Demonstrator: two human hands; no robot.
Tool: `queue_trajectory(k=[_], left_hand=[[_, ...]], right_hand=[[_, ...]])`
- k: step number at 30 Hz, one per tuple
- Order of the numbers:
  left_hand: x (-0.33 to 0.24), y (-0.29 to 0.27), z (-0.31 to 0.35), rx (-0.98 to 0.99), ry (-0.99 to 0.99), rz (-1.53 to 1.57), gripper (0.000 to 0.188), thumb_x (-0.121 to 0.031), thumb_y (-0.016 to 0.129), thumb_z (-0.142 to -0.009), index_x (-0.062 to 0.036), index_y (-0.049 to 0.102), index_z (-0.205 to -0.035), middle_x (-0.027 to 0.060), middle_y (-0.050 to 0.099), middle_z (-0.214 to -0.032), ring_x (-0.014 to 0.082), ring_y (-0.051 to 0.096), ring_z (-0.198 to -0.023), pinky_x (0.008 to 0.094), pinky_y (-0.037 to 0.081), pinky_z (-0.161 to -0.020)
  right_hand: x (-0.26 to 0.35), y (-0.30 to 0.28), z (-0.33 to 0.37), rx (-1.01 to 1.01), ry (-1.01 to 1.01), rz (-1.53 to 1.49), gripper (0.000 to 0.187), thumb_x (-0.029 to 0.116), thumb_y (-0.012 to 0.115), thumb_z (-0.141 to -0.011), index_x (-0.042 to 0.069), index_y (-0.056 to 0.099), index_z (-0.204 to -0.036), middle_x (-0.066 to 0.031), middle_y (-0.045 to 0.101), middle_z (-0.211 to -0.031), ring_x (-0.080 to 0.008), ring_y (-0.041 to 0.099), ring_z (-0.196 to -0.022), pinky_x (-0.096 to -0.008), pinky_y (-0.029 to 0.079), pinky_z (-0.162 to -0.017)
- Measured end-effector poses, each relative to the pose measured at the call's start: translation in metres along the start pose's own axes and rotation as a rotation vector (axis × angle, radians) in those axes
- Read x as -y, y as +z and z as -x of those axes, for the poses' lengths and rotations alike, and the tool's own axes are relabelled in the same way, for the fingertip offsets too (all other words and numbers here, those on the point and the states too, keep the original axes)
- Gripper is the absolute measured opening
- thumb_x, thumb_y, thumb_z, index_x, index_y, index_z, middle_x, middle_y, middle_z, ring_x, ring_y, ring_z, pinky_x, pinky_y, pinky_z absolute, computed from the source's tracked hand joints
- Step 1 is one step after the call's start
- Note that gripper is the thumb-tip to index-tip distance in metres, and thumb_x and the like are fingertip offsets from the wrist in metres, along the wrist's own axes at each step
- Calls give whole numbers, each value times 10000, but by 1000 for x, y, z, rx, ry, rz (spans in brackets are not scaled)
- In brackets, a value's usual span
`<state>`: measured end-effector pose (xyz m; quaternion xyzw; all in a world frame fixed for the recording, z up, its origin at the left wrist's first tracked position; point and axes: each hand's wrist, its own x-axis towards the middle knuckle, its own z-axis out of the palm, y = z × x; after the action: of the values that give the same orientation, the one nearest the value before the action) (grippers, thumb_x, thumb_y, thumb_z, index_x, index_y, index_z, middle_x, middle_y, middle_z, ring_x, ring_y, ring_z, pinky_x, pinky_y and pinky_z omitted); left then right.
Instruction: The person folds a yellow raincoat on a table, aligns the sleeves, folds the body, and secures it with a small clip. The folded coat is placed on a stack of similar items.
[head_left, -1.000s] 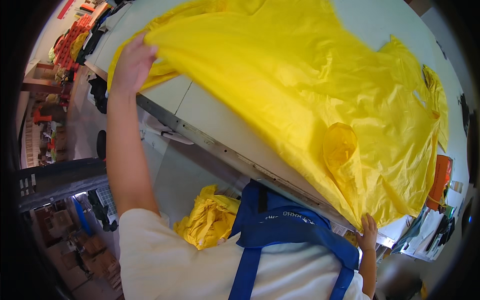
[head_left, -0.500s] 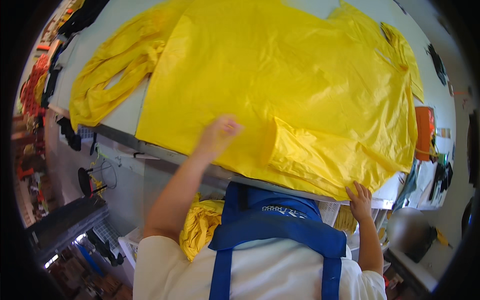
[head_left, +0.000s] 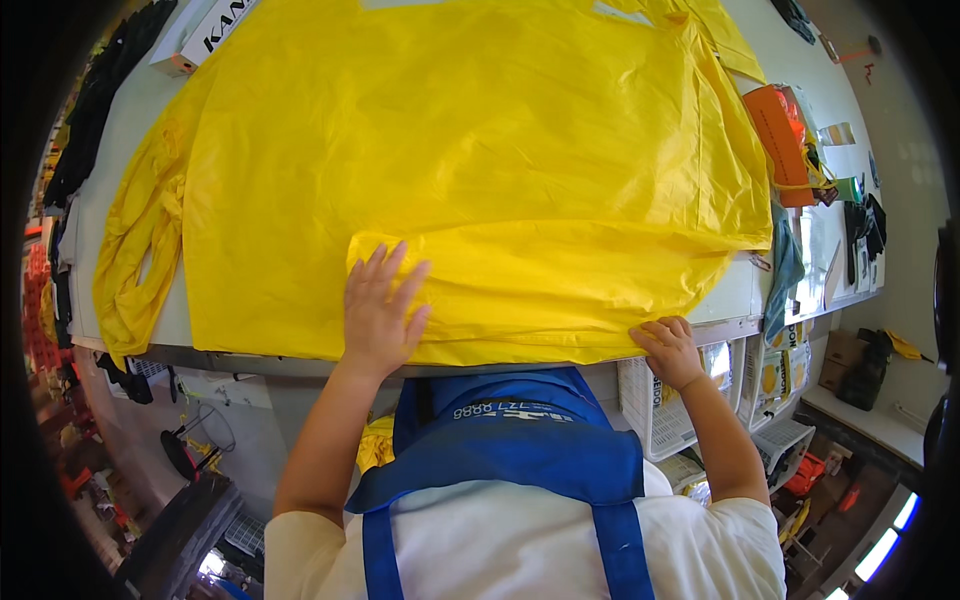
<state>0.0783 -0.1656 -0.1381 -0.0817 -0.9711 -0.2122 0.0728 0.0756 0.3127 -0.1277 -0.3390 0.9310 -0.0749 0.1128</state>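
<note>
A glossy yellow rain jacket (head_left: 450,130) lies spread over the white table, its near hem along the table's front edge. One loose sleeve (head_left: 140,240) hangs out at the left. Across the lower part runs a folded-over strip of the yellow fabric (head_left: 570,275). My left hand (head_left: 380,315) rests flat on this strip's left end, fingers spread. At the strip's right end, by the table edge, my right hand (head_left: 668,350) has its fingers bent closed on the jacket's edge; the fingertips are partly hidden.
An orange box (head_left: 778,140) stands on the table at the right, with a grey-blue cloth (head_left: 785,270) draped over the edge nearby. A white box (head_left: 200,40) is at the far left. White baskets (head_left: 665,400) sit under the table's right part.
My left hand has come down onto the fabric and opened flat. The folded strip now lies longer and straighter, reaching farther left. My right hand has closed on the jacket's edge. The view has shifted.
</note>
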Motion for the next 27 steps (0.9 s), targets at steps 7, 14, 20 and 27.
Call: queue_trajectory(k=[7,14,20,27], left_hand=[[48,32,54,2,-460,-26,644,-297,611,-862,-125,336,-1419,199,204,-1499,407,199,-1367,558,144,-1105],[137,-25,95,-646,-1805,258,771,-273,682,-831,-69,237,-1426,207,317,-1389,350,434,-1208,441,460,-915],[219,-32,178,-699,-1688,1013,349,-62,658,-818,-43,520,-1139,98,587,-1063,254,617,-895,354,557,-733],[176,-85,177,-858,-1291,1353,272,1,584,-837,-32,557,-1106,98,628,-1038,228,620,-963,352,542,-816]], right_hand=[[-32,8,17,-4,69,-139,518,99,690,-584,151,610,-1093,-50,580,-1065,-286,521,-1055,-453,382,-987],[-41,23,17,-129,67,-138,442,123,680,-614,117,601,-1048,-75,563,-1194,-293,477,-1207,-469,315,-1060],[-42,11,10,-63,37,-181,333,58,609,-634,98,632,-964,-117,561,-1227,-332,462,-1227,-486,297,-1071],[-88,-63,20,258,381,-715,357,-20,534,-667,26,647,-1003,-113,663,-929,-252,615,-948,-374,373,-1028]])
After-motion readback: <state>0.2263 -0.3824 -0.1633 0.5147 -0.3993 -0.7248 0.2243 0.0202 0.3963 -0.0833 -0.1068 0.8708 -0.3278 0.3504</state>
